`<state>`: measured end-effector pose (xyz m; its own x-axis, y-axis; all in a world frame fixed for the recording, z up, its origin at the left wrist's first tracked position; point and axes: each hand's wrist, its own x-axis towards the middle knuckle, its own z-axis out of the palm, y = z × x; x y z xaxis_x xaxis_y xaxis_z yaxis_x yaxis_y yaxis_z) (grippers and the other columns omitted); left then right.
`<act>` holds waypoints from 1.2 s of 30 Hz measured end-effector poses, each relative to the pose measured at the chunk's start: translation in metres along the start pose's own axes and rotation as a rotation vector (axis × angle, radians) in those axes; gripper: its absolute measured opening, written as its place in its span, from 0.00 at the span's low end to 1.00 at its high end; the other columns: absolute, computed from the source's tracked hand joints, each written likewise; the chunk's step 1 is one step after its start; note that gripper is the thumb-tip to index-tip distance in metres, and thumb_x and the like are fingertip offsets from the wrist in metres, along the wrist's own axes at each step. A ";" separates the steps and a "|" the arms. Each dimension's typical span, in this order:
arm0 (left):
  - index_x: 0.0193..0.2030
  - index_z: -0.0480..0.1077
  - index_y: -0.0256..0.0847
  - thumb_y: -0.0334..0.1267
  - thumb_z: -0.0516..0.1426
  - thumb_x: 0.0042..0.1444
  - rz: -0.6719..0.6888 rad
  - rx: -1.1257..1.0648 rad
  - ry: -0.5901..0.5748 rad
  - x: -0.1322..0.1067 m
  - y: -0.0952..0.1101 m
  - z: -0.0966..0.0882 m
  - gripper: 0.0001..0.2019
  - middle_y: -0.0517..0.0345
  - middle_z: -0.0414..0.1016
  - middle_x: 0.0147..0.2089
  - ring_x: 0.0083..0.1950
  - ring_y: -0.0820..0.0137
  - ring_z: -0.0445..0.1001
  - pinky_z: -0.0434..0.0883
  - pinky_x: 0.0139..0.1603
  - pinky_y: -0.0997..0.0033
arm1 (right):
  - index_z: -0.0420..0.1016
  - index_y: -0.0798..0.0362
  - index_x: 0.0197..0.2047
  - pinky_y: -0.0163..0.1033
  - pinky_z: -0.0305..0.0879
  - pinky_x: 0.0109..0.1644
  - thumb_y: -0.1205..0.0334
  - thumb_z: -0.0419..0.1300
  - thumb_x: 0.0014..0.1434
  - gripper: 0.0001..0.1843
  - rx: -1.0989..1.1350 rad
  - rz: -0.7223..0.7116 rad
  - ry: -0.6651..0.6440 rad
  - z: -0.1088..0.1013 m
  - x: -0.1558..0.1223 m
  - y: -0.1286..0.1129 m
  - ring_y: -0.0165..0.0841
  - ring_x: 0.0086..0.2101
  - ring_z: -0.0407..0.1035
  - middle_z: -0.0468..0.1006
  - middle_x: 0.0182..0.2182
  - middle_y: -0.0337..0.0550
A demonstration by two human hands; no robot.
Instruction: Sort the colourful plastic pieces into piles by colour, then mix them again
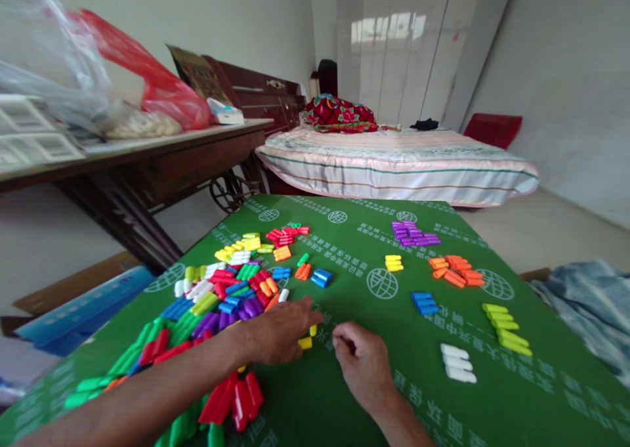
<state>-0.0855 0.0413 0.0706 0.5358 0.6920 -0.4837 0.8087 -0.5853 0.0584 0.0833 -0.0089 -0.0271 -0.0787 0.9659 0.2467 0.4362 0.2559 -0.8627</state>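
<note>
the left hand (280,332) lies palm down on the green worktop (344,407), its fingers mostly stretched out and their tips on two yellow pieces (307,340) at the near middle. i cannot tell whether it pinches one or only touches them. the right hand (364,361) is just beside it on the right, curled into a loose fist with the thumb against the forefinger. whether it holds anything is hidden.

the main risk is the left forearm. it lies across the near edge of the mixed pile (221,296), with loose red pieces (236,398) right against it. a sideways sweep of that arm could drag them along or push pieces off the near-left edge of the worktop.

the pieces look smooth, small and rounded, so a yellow one gripped only by the fingertips could probably squirt out and roll.

to the right lie tidy one-colour groups: white pieces (457,363), blue pieces (424,302), lime pieces (506,329), orange pieces (455,270), and, far off, purple pieces (415,234). the white ones are nearest the right hand, and a careless wrist or reach over them could knock the rows apart. the cloth cover might also ruck up under a leaning arm and shift everything.
</note>
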 end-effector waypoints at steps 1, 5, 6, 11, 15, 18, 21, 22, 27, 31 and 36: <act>0.60 0.62 0.42 0.34 0.60 0.48 0.005 -0.009 0.005 0.002 -0.001 0.001 0.29 0.41 0.61 0.63 0.60 0.55 0.67 0.67 0.57 0.58 | 0.72 0.51 0.29 0.29 0.54 0.30 0.67 0.52 0.56 0.09 -0.001 -0.001 0.004 0.000 0.000 0.000 0.26 0.24 0.64 0.70 0.22 0.33; 0.54 0.66 0.42 0.32 0.58 0.48 0.037 0.004 0.030 0.014 -0.001 -0.005 0.24 0.45 0.69 0.55 0.55 0.57 0.71 0.69 0.54 0.61 | 0.72 0.51 0.29 0.29 0.53 0.30 0.68 0.52 0.55 0.09 0.001 0.001 0.011 0.000 0.001 -0.001 0.25 0.24 0.64 0.71 0.22 0.33; 0.53 0.67 0.41 0.32 0.58 0.47 0.037 0.023 0.032 0.018 0.001 -0.008 0.23 0.45 0.71 0.53 0.53 0.57 0.72 0.70 0.52 0.60 | 0.72 0.51 0.29 0.29 0.53 0.30 0.69 0.52 0.55 0.09 0.000 0.003 0.013 0.000 0.001 -0.001 0.25 0.24 0.64 0.71 0.22 0.33; 0.51 0.68 0.39 0.33 0.58 0.46 0.033 0.107 0.105 0.047 0.013 -0.025 0.22 0.45 0.72 0.49 0.47 0.58 0.74 0.72 0.46 0.62 | 0.71 0.51 0.28 0.30 0.52 0.29 0.70 0.52 0.53 0.09 -0.006 0.013 0.006 0.002 0.002 -0.001 0.25 0.24 0.63 0.70 0.22 0.33; 0.51 0.69 0.42 0.36 0.60 0.45 -0.005 0.072 0.240 0.092 0.013 -0.047 0.23 0.49 0.73 0.49 0.45 0.61 0.75 0.72 0.45 0.66 | 0.71 0.50 0.27 0.30 0.52 0.29 0.70 0.52 0.53 0.09 0.004 0.021 0.012 0.001 0.003 -0.003 0.25 0.24 0.63 0.70 0.22 0.32; 0.50 0.70 0.43 0.39 0.61 0.43 -0.072 0.007 0.311 0.135 0.012 -0.067 0.23 0.53 0.76 0.47 0.47 0.62 0.75 0.71 0.47 0.68 | 0.70 0.50 0.27 0.30 0.51 0.29 0.71 0.52 0.53 0.09 0.008 0.037 0.011 0.002 0.003 -0.004 0.25 0.24 0.62 0.69 0.22 0.32; 0.50 0.70 0.46 0.42 0.60 0.45 -0.104 -0.030 0.330 0.174 0.015 -0.082 0.22 0.56 0.77 0.48 0.48 0.64 0.75 0.71 0.46 0.72 | 0.71 0.50 0.27 0.30 0.51 0.28 0.71 0.52 0.53 0.09 0.003 0.063 0.012 0.003 0.004 -0.003 0.25 0.23 0.62 0.69 0.21 0.32; 0.50 0.70 0.46 0.42 0.60 0.45 -0.113 -0.041 0.330 0.184 0.017 -0.085 0.22 0.57 0.77 0.48 0.48 0.65 0.75 0.71 0.46 0.73 | 0.71 0.50 0.27 0.30 0.51 0.28 0.71 0.52 0.52 0.10 0.000 0.064 0.015 0.004 0.004 -0.002 0.25 0.23 0.62 0.69 0.21 0.32; 0.45 0.73 0.42 0.40 0.61 0.45 -0.152 -0.087 0.310 0.218 0.026 -0.088 0.18 0.52 0.77 0.47 0.49 0.63 0.75 0.72 0.46 0.71 | 0.70 0.50 0.25 0.31 0.51 0.27 0.71 0.51 0.52 0.10 -0.027 0.038 0.033 0.007 0.004 0.000 0.25 0.23 0.61 0.68 0.21 0.32; 0.39 0.75 0.38 0.38 0.60 0.46 -0.171 -0.121 0.283 0.225 0.026 -0.087 0.13 0.46 0.78 0.42 0.45 0.61 0.76 0.73 0.43 0.69 | 0.69 0.50 0.25 0.31 0.51 0.27 0.71 0.51 0.52 0.10 -0.035 0.024 0.040 0.007 0.003 0.000 0.25 0.23 0.62 0.68 0.20 0.32; 0.39 0.75 0.37 0.37 0.58 0.49 -0.120 -0.170 0.260 0.227 0.022 -0.082 0.11 0.52 0.79 0.32 0.35 0.67 0.78 0.73 0.38 0.73 | 0.69 0.50 0.25 0.31 0.51 0.27 0.70 0.51 0.53 0.10 -0.031 0.025 0.034 0.007 0.003 0.000 0.25 0.22 0.61 0.67 0.20 0.32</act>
<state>0.0737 0.2201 0.0335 0.4609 0.8491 -0.2582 0.8868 -0.4295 0.1706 0.0769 -0.0052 -0.0297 -0.0370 0.9699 0.2407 0.4656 0.2299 -0.8546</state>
